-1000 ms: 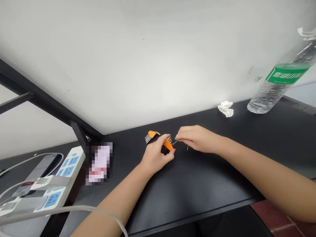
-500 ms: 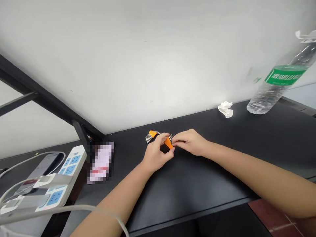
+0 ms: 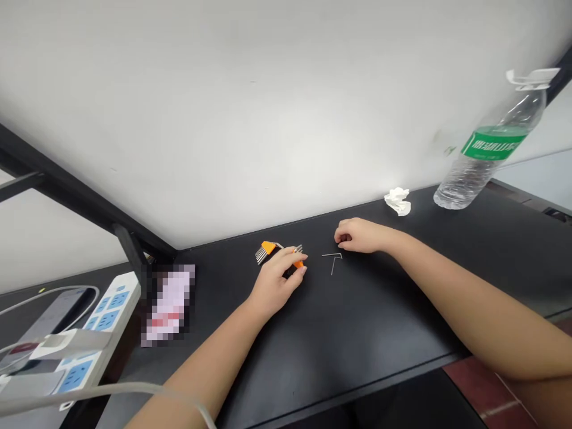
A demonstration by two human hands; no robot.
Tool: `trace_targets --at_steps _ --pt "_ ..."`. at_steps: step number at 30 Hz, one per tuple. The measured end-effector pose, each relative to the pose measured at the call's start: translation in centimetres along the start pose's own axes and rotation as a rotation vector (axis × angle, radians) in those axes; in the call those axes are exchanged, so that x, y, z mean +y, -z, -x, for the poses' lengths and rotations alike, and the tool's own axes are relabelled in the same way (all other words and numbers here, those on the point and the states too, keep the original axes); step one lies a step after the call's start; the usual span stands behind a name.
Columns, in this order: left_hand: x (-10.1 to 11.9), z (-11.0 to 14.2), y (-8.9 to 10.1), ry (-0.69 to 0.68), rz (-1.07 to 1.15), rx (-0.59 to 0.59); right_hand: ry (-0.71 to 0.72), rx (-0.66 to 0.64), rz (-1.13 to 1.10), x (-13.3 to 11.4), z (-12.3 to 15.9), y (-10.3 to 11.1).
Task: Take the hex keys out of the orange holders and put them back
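orange-ended tool (image 3: 298, 263) pinched in our left hand (image 3: 270, 286), above desk (image 3: 357, 322); right hand (image 3: 361, 235) curled, contents unclear, near bent rods (image 3: 329, 255). steadying step, we judge; next calls for light fingertips.

Pale grey wall (image 3: 214, 131) fills 9 through 3 o'clock, faint scuffs at 11, soft glare toward 1. Black tabletop (image 3: 339, 333) meets it along a slanting edge, dull sheen on the surface. Black metal frame (image 3: 89, 196) slopes down from 9 o'clock; another dark bar (image 3: 563, 71) between 2 and 3. Red floor tiles (image 3: 469, 381), light joints, at 4
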State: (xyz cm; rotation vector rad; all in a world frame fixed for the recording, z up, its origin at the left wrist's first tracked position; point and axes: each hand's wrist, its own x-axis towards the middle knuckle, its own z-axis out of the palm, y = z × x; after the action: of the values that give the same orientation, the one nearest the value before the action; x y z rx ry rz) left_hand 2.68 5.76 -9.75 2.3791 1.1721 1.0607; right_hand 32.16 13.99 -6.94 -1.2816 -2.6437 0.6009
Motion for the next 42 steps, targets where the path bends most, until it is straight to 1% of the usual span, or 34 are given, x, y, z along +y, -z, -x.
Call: trace_targets --at_steps 2,5,7,10,12,14,17,20,22,25,29,33,36,39,42 --pt "-0.2 0.0 0.0 -0.003 0.003 0.014 0.017 -0.037 -0.039 -0.3 0.1 0.2" --pt "-0.1 0.1 -0.2 0.016 0.026 0.029 0.032 -0.074 -0.037 -1.6 0.1 0.1" --pt "0.0 0.2 -0.3 0.053 0.071 0.023 0.0 -0.11 -0.005 -2.3 0.1 -0.1" --pt "0.3 0.3 -0.4 0.145 0.167 -0.007 -0.088 -0.146 0.067 -3.0 0.1 -0.5" --pt "0.5 0.3 -0.4 0.179 0.177 0.0 -0.099 -0.108 0.112 -3.3 0.2 -0.7" --pt "0.5 0.4 -0.4 0.178 0.126 0.027 -0.042 -0.01 0.105 -3.8 0.2 -0.8" --pt "0.4 0.3 -0.2 0.143 0.028 0.051 0.128 0.114 -0.035 -4.9 0.5 -0.8" --pt "0.4 0.2 -0.1 0.057 -0.026 0.094 0.292 0.161 -0.135 -6.3 0.9 -0.9" --pt "0.3 0.2 -0.1 -0.006 -0.051 0.125 0.349 0.187 -0.141 -6.9 1.1 -1.2" --pt "0.4 0.1 -0.2 -0.05 -0.079 0.141 0.385 0.217 -0.115 -7.1 1.2 -1.6" --pt "0.4 0.2 -0.2 -0.054 -0.109 0.133 0.401 0.237 -0.044 -6.9 1.4 -1.7" --pt "0.7 0.2 -0.2 -0.052 -0.125 0.094 0.432 0.282 0.176 -7.3 2.0 -1.2" --pt "0.9 0.4 -0.3 0.014 -0.108 0.033 0.466 0.295 0.301 -7.9 2.4 -0.9" --pt "1.0 0.5 -0.4 0.051 -0.096 0.009 0.513 0.316 0.27 -8.3 2.3 -1.3" --pt "1.0 0.6 -0.4 0.045 -0.082 0.036 0.554 0.375 0.177 -8.3 1.6 -2.5"
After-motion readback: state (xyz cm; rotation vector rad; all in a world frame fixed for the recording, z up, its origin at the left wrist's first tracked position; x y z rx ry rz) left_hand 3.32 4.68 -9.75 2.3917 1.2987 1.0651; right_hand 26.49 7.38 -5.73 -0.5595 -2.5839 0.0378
